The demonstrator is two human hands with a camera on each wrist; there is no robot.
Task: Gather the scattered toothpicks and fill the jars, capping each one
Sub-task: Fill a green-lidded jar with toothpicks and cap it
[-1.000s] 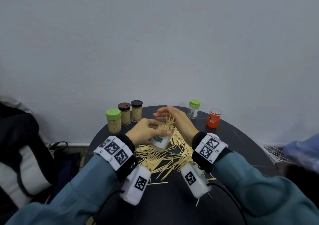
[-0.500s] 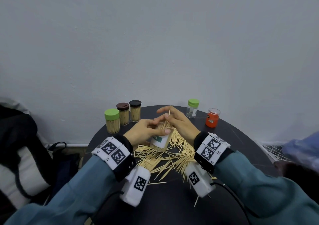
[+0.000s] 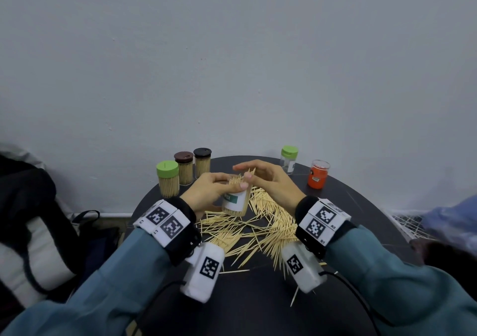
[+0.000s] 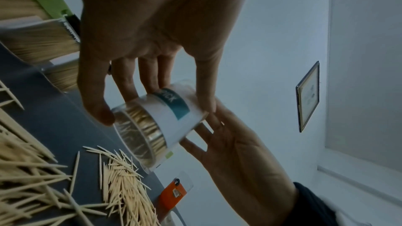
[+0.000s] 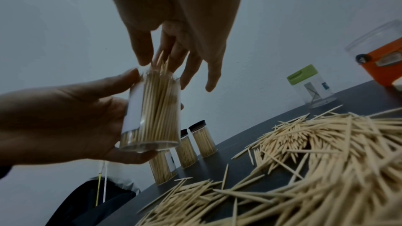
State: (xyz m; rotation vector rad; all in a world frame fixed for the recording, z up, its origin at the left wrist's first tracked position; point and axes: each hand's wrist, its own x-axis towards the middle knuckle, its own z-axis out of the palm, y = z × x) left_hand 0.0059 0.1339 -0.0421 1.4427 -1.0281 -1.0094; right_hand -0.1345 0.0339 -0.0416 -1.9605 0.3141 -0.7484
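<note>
While the filling goes on: the clear labelled jar (image 3: 235, 199) is held tilted above the table (image 3: 361, 206), uncapped, toothpick tips bristling from its mouth.
Left hand (image 3: 206, 193): fingers and thumb curled round the jar's wall.
Right hand (image 3: 268, 181): fingers straight and slightly apart, tips against the protruding toothpicks (image 5: 159, 68), clamping nothing.
Loose toothpicks (image 3: 260, 230): heaped on the table under both wrists.
Handling: jar likely light, smooth and slippery; gripping mid-wall looks safest. Toothpicks are stiff, sharp, easily spilled.
</note>
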